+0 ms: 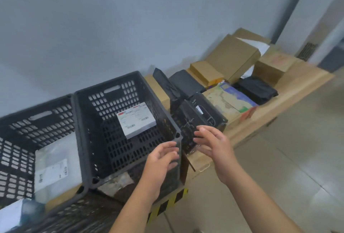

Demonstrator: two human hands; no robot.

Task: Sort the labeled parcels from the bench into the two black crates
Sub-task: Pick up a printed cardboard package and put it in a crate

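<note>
My left hand (162, 158) and right hand (214, 145) were empty, fingers loosely spread, at the right crate's (119, 94) near corner. A white labelled parcel (136, 119) lay inside. Next, I judged, came gripping the black box (202, 114) beside it on the table (305, 78).

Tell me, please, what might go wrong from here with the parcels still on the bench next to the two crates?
1. The left hand and the right hand are both empty beside the black box, which sits close against the right crate. It may snag on the crate wall or slip when lifted.
2. The large cardboard box stands tilted at the far end, so pulling out parcels near it might topple it.
</note>
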